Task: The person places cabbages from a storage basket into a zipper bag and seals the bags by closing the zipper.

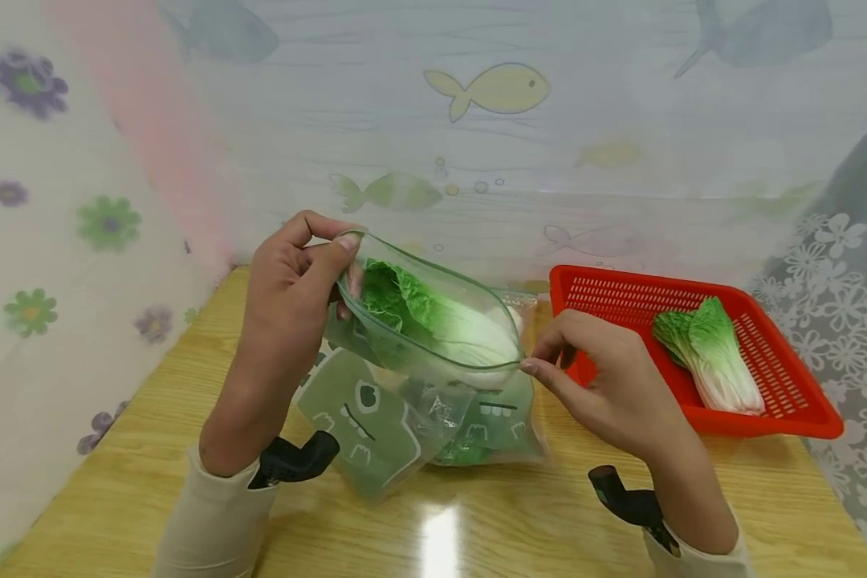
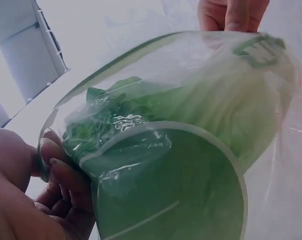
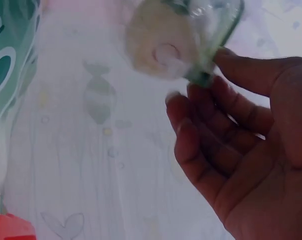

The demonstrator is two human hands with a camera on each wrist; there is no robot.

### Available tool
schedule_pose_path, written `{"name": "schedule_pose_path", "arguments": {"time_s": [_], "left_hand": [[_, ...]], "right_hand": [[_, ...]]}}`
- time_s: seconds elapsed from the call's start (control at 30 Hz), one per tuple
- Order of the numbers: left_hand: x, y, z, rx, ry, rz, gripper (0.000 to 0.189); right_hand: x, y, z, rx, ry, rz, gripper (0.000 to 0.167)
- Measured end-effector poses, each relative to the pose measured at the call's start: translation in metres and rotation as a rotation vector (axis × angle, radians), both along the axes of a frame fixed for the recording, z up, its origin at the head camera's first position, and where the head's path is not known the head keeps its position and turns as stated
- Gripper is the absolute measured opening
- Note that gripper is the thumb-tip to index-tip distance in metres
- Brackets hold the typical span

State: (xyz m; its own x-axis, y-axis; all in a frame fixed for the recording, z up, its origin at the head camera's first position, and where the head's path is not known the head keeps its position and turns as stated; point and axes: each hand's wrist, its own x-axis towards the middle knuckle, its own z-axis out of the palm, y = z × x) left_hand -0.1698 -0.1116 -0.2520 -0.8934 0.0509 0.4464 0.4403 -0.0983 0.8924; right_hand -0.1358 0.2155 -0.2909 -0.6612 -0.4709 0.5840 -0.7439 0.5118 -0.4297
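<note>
Holding the clear zip bag [image 2: 166, 190] at both ends of its green rim, we keep its mouth spread in a long oval above the worktop [image 1: 535, 522]. Our left hand [image 1: 282, 313] pinches the far-left end of the rim, thumb against the fingers [image 1: 325, 225]. Our right hand [image 1: 610, 369] pinches the opposite end between thumb and forefinger. The first cabbage [image 1: 441, 317] lies inside the bag, leafy end toward the left hand, white base toward the right. Below and behind the held bag, a second bag [image 1: 502, 433], printed with a toothed face, rests on the worktop with green contents. To the right, we locate the red basket [image 1: 827, 416], which contains another cabbage [image 1: 722, 361]. A fish-patterned backdrop [image 1: 405, 120] stands behind the worktop. Each wrist carries a black mount [image 1: 299, 459].
</note>
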Motion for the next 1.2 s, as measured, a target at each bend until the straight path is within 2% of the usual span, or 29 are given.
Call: {"name": "schedule_pose_path", "arguments": {"time_s": [0.1,0.2,0.3,0.4,0.5,0.6,0.7,0.8,0.9,1.0,1.07,1.2], "left_hand": [[-0.004,-0.002,-0.002,-0.040,0.000,0.018,0.012],[-0.007,-0.004,-0.003,-0.069,-0.004,0.037,0.013],[-0.012,-0.005,-0.004,-0.081,-0.012,0.031,0.013],[-0.017,-0.005,-0.006,-0.080,-0.023,0.009,0.011],[-0.021,-0.004,-0.008,-0.083,-0.030,-0.012,0.010],[-0.025,-0.004,-0.010,-0.095,-0.040,-0.029,0.010],[-0.029,-0.004,-0.013,-0.117,-0.055,-0.044,0.010],[-0.032,-0.004,-0.016,-0.145,-0.061,-0.054,0.011],[-0.034,-0.003,-0.019,-0.178,-0.049,-0.060,0.012],[-0.034,-0.002,-0.022,-0.220,-0.012,-0.050,0.013],[-0.034,0.000,-0.025,-0.263,0.036,-0.019,0.012],[-0.031,0.003,-0.030,-0.377,0.171,0.109,0.009]], "right_hand": [[-0.004,0.007,0.000,0.017,-0.007,0.024,0.030],[-0.012,0.023,-0.001,0.021,0.049,-0.049,0.029],[-0.026,0.053,-0.009,0.038,0.070,-0.263,0.021],[-0.041,0.095,-0.026,0.082,-0.026,-0.511,0.017],[-0.052,0.142,-0.047,0.138,-0.174,-0.708,0.035],[-0.058,0.183,-0.065,0.196,-0.309,-0.825,0.054],[-0.060,0.213,-0.076,0.271,-0.482,-0.862,0.075],[-0.062,0.229,-0.083,0.331,-0.667,-0.826,0.096],[-0.065,0.235,-0.086,0.360,-0.779,-0.827,0.104],[-0.068,0.235,-0.087,0.390,-0.775,-0.882,0.094],[-0.069,0.234,-0.087,0.415,-0.752,-0.909,0.082],[-0.069,0.231,-0.086,0.434,-0.670,-0.904,0.059]]}}
